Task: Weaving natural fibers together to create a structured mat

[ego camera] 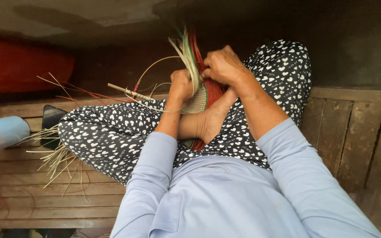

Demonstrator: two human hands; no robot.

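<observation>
I sit cross-legged in black trousers with white hearts. A partly woven basket piece in tan, green and red rests on my lap against my bare foot. My left hand grips the pale upright strands at its edge. My right hand is closed on the red strands just beside them, at the top of the weave. A thin pale strand loops out to the left of my left hand.
Loose pale reed strips lie on the wooden plank floor by my left knee. A dark flat object lies near them. A red container stands at the far left, and a light-blue cylinder lies below it.
</observation>
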